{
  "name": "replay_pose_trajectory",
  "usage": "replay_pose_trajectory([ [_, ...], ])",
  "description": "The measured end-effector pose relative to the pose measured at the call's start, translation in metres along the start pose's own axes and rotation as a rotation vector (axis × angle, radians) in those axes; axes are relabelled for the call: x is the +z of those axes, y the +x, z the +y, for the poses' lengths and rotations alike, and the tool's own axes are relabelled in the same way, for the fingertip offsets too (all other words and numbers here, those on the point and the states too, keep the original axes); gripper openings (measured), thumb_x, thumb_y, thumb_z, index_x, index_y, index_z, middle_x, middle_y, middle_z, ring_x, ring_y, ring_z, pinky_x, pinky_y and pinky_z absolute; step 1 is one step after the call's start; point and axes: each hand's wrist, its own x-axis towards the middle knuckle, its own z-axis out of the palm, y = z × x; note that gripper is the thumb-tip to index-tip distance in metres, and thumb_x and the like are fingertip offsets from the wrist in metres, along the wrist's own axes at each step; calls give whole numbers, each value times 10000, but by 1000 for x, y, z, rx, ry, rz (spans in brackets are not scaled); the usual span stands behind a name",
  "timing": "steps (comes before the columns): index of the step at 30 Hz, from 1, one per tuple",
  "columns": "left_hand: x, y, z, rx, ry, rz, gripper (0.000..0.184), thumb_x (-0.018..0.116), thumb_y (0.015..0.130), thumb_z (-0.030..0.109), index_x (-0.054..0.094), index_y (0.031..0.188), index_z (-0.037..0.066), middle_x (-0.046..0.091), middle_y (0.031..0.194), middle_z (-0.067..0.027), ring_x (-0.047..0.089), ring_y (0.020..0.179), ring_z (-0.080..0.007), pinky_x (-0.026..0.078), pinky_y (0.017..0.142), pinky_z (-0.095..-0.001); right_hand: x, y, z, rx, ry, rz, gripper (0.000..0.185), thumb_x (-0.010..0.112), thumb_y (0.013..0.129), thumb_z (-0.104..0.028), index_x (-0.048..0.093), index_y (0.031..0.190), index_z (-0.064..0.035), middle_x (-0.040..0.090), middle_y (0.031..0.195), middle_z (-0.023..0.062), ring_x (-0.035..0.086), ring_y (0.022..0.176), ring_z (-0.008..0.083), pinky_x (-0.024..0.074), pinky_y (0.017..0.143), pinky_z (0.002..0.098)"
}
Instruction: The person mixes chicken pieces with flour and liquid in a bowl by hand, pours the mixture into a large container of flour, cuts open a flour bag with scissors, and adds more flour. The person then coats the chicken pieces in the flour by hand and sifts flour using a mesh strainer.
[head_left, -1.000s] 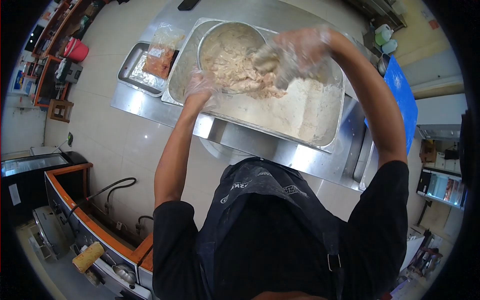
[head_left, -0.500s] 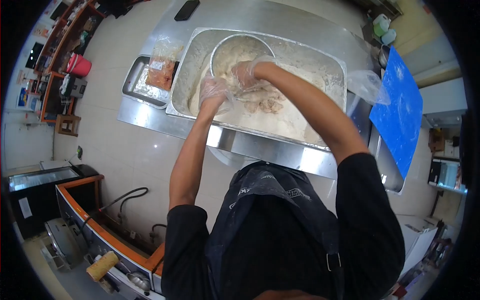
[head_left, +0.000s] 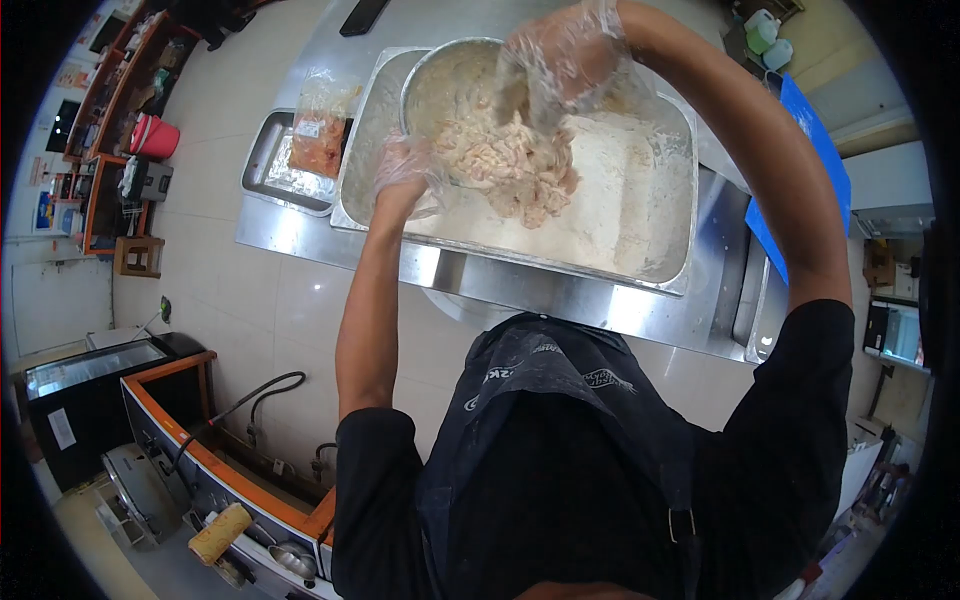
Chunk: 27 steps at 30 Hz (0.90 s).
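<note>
A round metal bowl (head_left: 420, 85) lies tilted inside a large steel tray (head_left: 690, 215) that has white powder over its bottom. Pale, wet pieces of meat (head_left: 530, 180) spill from the bowl's mouth onto the powder. My left hand (head_left: 405, 172), in a clear plastic glove, is closed on the bowl's near-left rim. Above the bowl's right side is my right hand (head_left: 570, 60), also gloved and coated with batter; its fingers point down over the meat and are smeared by motion, so whether they hold any is unclear.
Left of the large tray, a smaller metal tray (head_left: 262, 165) holds a plastic bag of orange-red food (head_left: 318, 150). A black phone-like object (head_left: 362, 16) lies at the table's far side. A blue sheet (head_left: 800, 130) is at the right, partly behind my right arm.
My right hand went down into the bowl, then rose up and right. More meat now lies on the powder in front of the bowl. My left hand stays at the rim.
</note>
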Motion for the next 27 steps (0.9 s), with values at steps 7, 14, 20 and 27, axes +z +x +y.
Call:
replay_pose_trajectory([
  [7,20,-6,26,56,-133,107,259,553,777,197,601,867,-41,608,755,-153,579,710,-279,432,641,-372,58,133,95,1,-279,249,375,654,694,-212,627,1023,-35,619,1024,179,601,856,271,476,733,368],
  [14,39,6,-34,-1,-203,14,239,566,748,173,624,916,14,574,912,-171,526,926,-292,404,793,-361,77,156,103,161,-171,-112,409,631,694,-220,595,1030,10,629,942,160,585,805,271,469,700,383],
  [20,16,7,-24,173,-235,72,169,594,727,135,637,845,22,582,874,-173,531,887,-304,410,755,-359,33,83,62,210,-279,-126,394,619,711,-185,589,1053,9,637,916,150,575,782,271,471,698,383],
  [27,1,-2,-4,174,-137,137,192,581,771,183,635,815,4,594,780,-173,567,726,-285,428,650,-380,9,-18,-10,151,-363,14,367,656,729,-195,607,1057,-37,643,967,134,611,844,247,494,768,348],
])
